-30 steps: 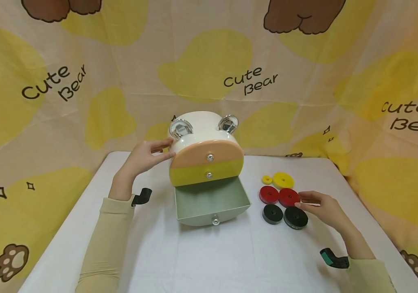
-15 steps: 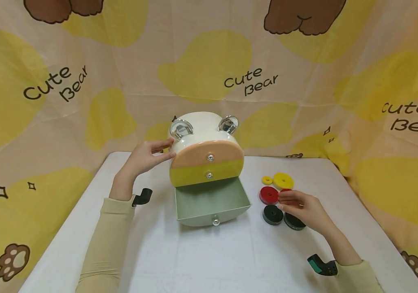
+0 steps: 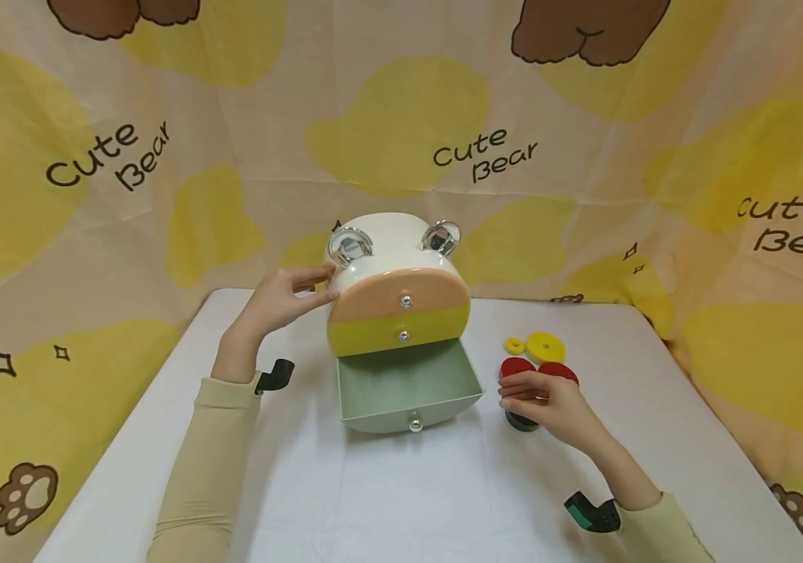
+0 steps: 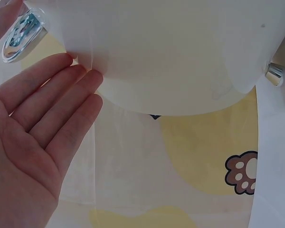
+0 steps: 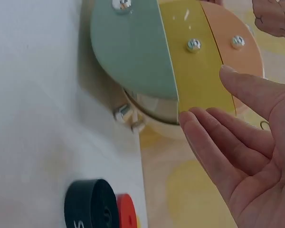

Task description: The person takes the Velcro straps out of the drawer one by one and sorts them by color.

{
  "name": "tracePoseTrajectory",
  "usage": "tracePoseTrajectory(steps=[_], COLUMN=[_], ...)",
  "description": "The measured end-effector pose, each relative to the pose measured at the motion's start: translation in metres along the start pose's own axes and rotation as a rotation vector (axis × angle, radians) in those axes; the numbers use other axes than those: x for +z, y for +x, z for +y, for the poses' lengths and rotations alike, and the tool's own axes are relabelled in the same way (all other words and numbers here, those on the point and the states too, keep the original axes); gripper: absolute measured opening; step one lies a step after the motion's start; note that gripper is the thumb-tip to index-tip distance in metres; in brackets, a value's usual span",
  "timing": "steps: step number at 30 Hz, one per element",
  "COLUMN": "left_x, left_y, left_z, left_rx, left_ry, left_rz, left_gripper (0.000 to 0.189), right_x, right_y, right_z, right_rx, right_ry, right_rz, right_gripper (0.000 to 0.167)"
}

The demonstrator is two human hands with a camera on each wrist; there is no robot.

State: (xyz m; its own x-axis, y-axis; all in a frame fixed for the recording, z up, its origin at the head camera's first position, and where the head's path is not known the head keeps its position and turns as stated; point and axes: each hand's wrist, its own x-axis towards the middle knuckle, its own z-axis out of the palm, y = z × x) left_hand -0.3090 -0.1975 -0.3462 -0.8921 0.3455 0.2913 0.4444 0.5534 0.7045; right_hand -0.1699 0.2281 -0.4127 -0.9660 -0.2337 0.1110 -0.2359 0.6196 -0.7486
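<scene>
A round-topped mini drawer cabinet (image 3: 390,238) with silver ears stands mid-table; its green bottom drawer (image 3: 376,424) is pulled out. My left hand (image 3: 270,301) touches the cabinet's left side with extended fingers, as the left wrist view also shows. My right hand (image 3: 559,407) hovers above the discs, right of the drawer. Its fingers and thumb are apart with nothing between them in the right wrist view. Below it lie a black disc (image 3: 521,423), partly covered, and two red discs, the left one (image 3: 516,365) and the right one (image 3: 561,372). A second black disc is hidden.
Behind the red discs lie a large yellow disc (image 3: 545,346) and a small yellow disc (image 3: 514,345). Orange (image 3: 373,293) and yellow (image 3: 366,332) drawers above the green one are closed. A patterned cloth (image 3: 401,117) hangs behind the white table (image 3: 401,500).
My right hand has moved left from beside the right red disc, across the discs toward the open drawer. My left hand stays at the cabinet's side.
</scene>
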Motion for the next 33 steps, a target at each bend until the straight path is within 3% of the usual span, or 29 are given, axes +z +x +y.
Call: tracePoseTrajectory(steps=[7, 16, 22, 33], left_x=[0.000, 0.000, 0.000, 0.000], left_y=[-0.001, -0.001, 0.000, -0.001], left_z=[0.000, -0.001, -0.002, 0.000], left_rx=[-0.003, 0.002, 0.001, 0.006], left_ry=[-0.004, -0.021, -0.022, -0.021], left_rz=[-0.002, 0.000, -0.004, -0.003], left_gripper=[0.061, 0.060, 0.061, 0.061], right_x=[0.018, 0.044, 0.061, 0.094], right_y=[0.005, 0.011, 0.013, 0.016], right_z=[-0.011, -0.016, -0.019, -0.018], right_rx=[-0.026, -0.101, -0.083, -0.093], right_ry=[0.060, 0.024, 0.020, 0.069], right_rz=[-0.077, -0.128, -0.168, -0.136], right_gripper=[0.036, 0.035, 0.029, 0.021])
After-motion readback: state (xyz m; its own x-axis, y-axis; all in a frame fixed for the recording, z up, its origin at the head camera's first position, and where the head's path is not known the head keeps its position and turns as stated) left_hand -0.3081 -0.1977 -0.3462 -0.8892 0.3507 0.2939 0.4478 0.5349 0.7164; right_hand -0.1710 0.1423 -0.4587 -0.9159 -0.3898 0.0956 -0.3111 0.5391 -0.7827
